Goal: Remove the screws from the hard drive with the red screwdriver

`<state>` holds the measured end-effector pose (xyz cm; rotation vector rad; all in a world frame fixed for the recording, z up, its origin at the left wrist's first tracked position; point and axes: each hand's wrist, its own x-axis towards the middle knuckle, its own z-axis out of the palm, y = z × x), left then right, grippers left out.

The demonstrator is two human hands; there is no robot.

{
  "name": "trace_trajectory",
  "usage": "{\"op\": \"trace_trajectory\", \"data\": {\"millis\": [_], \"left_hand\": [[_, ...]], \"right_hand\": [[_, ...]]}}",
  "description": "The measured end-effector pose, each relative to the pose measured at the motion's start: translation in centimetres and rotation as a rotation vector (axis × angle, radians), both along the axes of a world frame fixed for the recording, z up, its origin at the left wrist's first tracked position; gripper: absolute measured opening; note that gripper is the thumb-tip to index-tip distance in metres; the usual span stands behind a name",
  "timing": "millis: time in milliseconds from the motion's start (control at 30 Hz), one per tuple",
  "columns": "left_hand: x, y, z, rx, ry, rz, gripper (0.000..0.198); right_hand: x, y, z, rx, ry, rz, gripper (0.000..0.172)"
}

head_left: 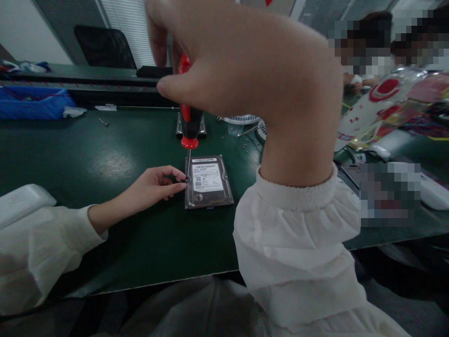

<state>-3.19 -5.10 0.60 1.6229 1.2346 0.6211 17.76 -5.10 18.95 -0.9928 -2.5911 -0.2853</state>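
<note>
A hard drive [206,180] with a white label lies flat on the green table. My right hand [210,65], raised high and close to the camera, is closed around the red and black handle of a screwdriver [190,124]. The screwdriver points down, its thin shaft ending at the drive's left edge. At that same edge, my left hand [159,182] has its thumb and forefinger pinched together by the screwdriver's tip. Something small and dark shows at those fingertips, too small to name. Behind the screwdriver sits another metallic item [202,126], partly hidden.
Several small screws [245,146] lie right of the drive, near tweezers [250,130] and a small clear cup [235,129]. A blue bin [33,103] stands at the back left. Plastic bags [372,110] fill the right side, with other people beyond. A white object [28,201] is at left.
</note>
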Motion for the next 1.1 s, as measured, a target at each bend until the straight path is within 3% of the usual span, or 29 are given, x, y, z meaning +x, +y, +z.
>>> {"op": "trace_trajectory", "data": {"millis": [133,267,433,533,600,667,867,1000,1100], "left_hand": [[0.04,-0.10,0.19,-0.007,0.005,0.003,0.037],[0.14,-0.10,0.24,0.001,0.012,0.014,0.037],[0.13,-0.09,0.17,0.002,0.008,0.014,0.037],[0.14,-0.10,0.19,0.002,0.002,0.014,0.037],[0.16,-0.09,0.22,0.007,-0.006,0.012,0.036],[0.14,-0.06,0.23,0.003,-0.008,0.005,0.036],[-0.13,0.10,0.03,-0.018,0.001,-0.001,0.037],[-0.03,0.07,0.05,-0.006,0.003,0.003,0.038],[0.19,0.00,0.13,-0.012,-0.001,0.019,0.039]], "right_hand": [[0.07,0.03,0.13,-0.062,-0.011,0.036,0.058],[-0.40,-0.31,-0.03,-0.017,-0.020,-0.029,0.046],[-0.02,-0.14,-0.03,-0.023,-0.008,-0.104,0.047],[0.35,-0.15,0.32,-0.067,-0.028,-0.011,0.062],[0.26,-0.32,0.39,-0.066,-0.024,0.049,0.061],[-0.02,-0.52,0.22,-0.045,-0.008,0.014,0.051],[0.10,-0.41,-0.51,0.039,0.003,-0.157,0.046],[0.40,-0.28,-0.08,-0.037,-0.028,-0.136,0.058],[0.14,-0.19,0.13,-0.055,-0.015,-0.198,0.049]]}}
